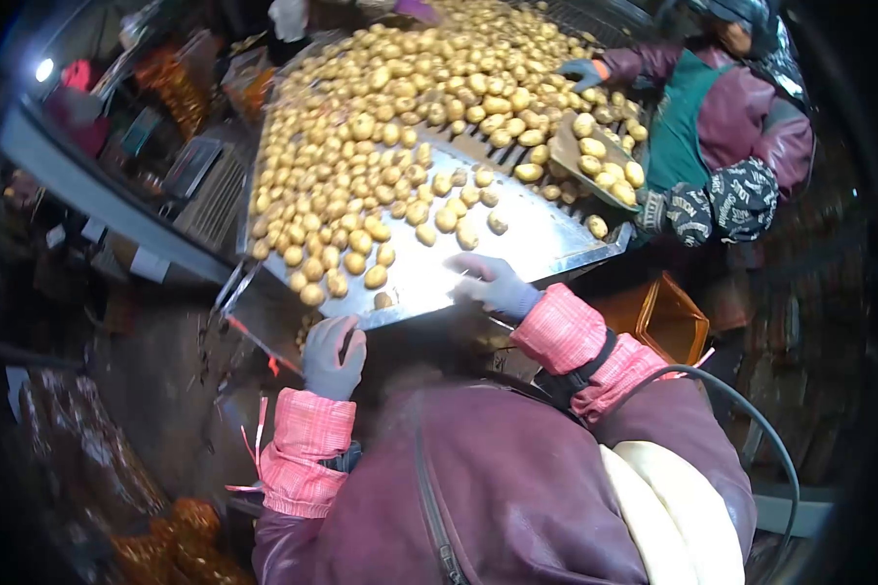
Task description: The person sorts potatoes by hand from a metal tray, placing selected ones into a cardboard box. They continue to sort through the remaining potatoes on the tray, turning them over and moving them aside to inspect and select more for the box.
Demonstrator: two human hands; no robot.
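Potatoes [361,166] cover much of a slatted and sheet-metal sorting table [546,229]. My left hand [332,361], in a grey glove, is at the table's near left edge, fingers loosely extended and nothing visible in them. Close by, a single potato [382,300] lies at the metal lip. My right hand [495,283], gloved too and slightly blurred, hovers over the bare metal near the front edge, its fingers apart and holding nothing. Several loose potatoes [467,233] lie just beyond it.
Across the table at right, a co-worker [731,127] reaches one gloved hand [582,73] into the potatoes. A scoop [575,161] loaded with potatoes is in front of them. An orange crate [668,317] stands below the table, and a scale [191,166] sits at left.
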